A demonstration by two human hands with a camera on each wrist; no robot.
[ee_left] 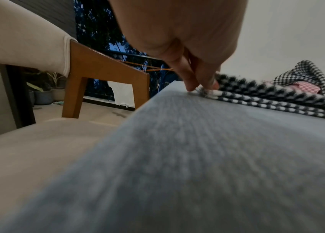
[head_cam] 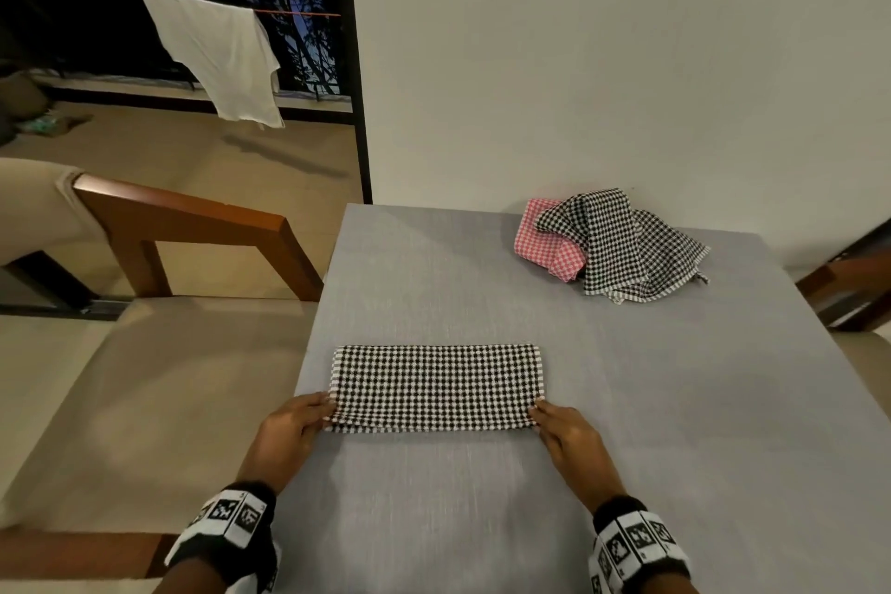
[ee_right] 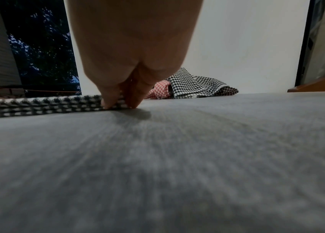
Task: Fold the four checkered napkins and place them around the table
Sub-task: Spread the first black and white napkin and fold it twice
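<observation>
A black-and-white checkered napkin (head_cam: 436, 386), folded into a long strip, lies flat on the grey table (head_cam: 434, 506) in front of me. My left hand (head_cam: 324, 412) pinches its near left corner, where the stacked layers (ee_left: 257, 100) show under the fingertips (ee_left: 210, 85). My right hand (head_cam: 539, 415) pinches the near right corner, thumb and fingers (ee_right: 109, 102) closed on the edge of the cloth (ee_right: 38, 105). A loose pile of black-and-white napkins (head_cam: 622, 246) lies at the far right of the table, over a pink checkered napkin (head_cam: 542, 239).
The table's far edge meets a white wall (head_cam: 627, 87). A cushioned wooden chair (head_cam: 193, 227) stands close along the table's left edge, and another chair's wooden arm (head_cam: 848, 289) sits at the right. Bare grey cloth stretches between the strip and the pile.
</observation>
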